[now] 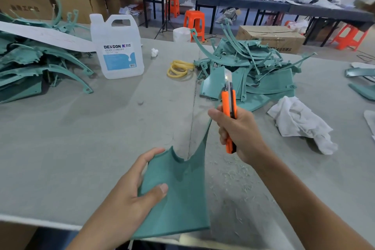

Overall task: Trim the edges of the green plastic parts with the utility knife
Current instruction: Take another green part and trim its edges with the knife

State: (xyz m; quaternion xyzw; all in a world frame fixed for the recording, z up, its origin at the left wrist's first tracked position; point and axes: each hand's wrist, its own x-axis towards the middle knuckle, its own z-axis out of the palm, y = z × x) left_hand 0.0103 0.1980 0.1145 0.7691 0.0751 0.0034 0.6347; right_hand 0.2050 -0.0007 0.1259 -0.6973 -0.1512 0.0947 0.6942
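My left hand [134,191] grips a flat green plastic part [182,195] near the table's front edge, thumb on top and fingers curled round its left side. Its long narrow tip rises toward my right hand [241,134]. That hand holds an orange utility knife [229,107] upright, the blade out and pointing away from me, just right of the part's tip. Whether the blade touches the part I cannot tell. A pile of green parts [249,71] lies beyond the knife, and another pile [36,63] sits at the far left.
On the grey table [91,128] stand a white DEXCON jug [117,46], yellow rubber bands [179,69] and a white rag [300,122]. Plastic shavings [229,172] lie near my right forearm. Cardboard boxes, orange stools and dark tables with people are behind.
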